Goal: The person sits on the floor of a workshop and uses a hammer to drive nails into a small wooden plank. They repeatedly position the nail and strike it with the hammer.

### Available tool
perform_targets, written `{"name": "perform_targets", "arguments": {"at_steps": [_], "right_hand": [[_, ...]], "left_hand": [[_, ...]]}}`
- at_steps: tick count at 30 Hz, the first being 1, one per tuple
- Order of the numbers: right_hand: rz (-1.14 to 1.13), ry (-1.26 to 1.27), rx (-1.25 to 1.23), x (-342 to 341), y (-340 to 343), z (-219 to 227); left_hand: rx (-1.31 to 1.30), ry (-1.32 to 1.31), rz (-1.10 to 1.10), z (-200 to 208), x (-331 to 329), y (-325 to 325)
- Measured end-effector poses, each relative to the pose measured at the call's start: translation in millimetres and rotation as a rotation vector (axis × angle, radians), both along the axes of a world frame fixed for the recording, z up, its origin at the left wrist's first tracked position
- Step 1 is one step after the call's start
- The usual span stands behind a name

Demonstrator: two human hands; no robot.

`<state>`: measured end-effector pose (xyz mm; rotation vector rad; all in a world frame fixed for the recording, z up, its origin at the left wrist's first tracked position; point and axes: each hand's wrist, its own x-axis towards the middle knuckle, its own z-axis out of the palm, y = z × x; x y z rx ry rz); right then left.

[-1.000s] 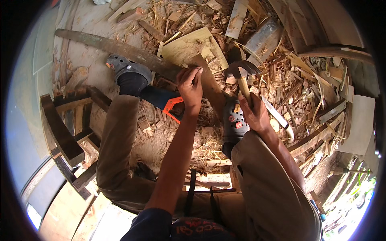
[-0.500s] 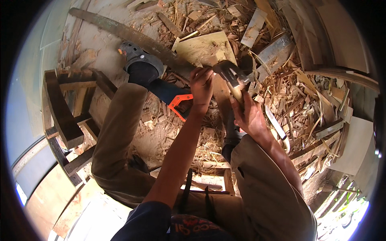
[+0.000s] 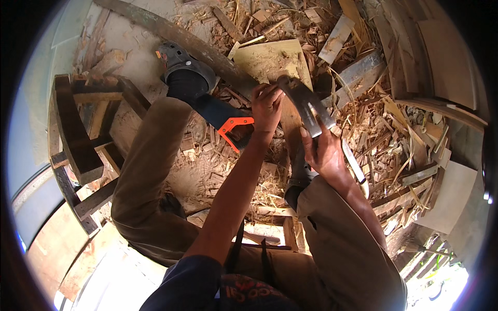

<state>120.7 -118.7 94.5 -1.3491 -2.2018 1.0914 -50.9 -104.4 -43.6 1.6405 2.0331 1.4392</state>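
Observation:
My right hand (image 3: 329,155) is closed round a hammer, its handle mostly hidden behind the dark, curved metal head (image 3: 307,107). The head is raised close to my left fingertips. My left hand (image 3: 267,109) is pinched together at the end of a long weathered timber (image 3: 176,39), beside a narrow brown wood piece (image 3: 290,122). What its fingers hold, if anything, is too small to make out. A pale square board (image 3: 272,57) lies just beyond. Left of my left wrist is a handsaw with an orange handle (image 3: 236,124), resting near my shoe (image 3: 184,62).
Wood chips and offcuts (image 3: 384,140) cover the ground on the right. A tool with a pale curved handle (image 3: 355,163) lies among them. A dark wooden frame (image 3: 78,135) stands at left. Panels (image 3: 448,57) lean at the right edge.
The hammer head has tilted up and swung, now showing its curved length and covering the handle. My left hand stays pinched at nearly the same spot. The whole view has shifted slightly.

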Motion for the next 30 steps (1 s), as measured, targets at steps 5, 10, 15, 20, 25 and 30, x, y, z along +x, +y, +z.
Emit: {"name": "perform_targets", "arguments": {"at_steps": [5, 10, 15, 20, 25, 30], "right_hand": [[0.031, -0.074, 0.094, 6, 6, -9], [0.012, 0.115, 0.168, 1, 0, 4], [-0.076, -0.097, -0.036, 12, 1, -20], [-0.203, 0.086, 0.029, -2, 4, 18], [-0.295, -0.008, -0.109, 14, 2, 24], [-0.346, 0.003, -0.154, 31, -9, 1]], "left_hand": [[0.050, -0.006, 0.000, 3, 4, 5], [0.024, -0.060, 0.010, -1, 5, 3], [0.108, -0.104, -0.013, 3, 9, 9], [-0.034, -0.119, -0.013, 2, 0, 4], [0.064, -0.788, 0.101, 11, 5, 7], [-0.079, -0.658, 0.076, 9, 9, 0]]}}
